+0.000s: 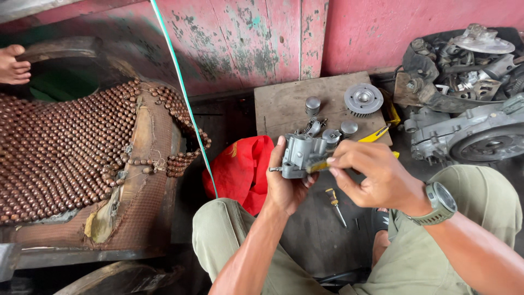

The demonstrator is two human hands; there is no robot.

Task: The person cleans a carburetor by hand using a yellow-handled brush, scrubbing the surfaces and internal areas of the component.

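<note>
My left hand (286, 186) grips a small grey metal carburettor body (299, 155) from below, held up in front of me. My right hand (371, 175), with a grey wristwatch (439, 203) on the wrist, pinches a thin yellow-handled tool (316, 165) against the right side of that metal part. Both hands hover above the dark floor between my knees.
A wooden board (284, 104) ahead carries a round finned metal disc (363, 99), small metal cylinders (312, 105) and yellow-handled pliers (376, 134). A screwdriver (334, 204) lies on the floor. A red cloth (240, 169) sits left, engine parts (469, 131) right, a beaded seat cover (71, 153) far left.
</note>
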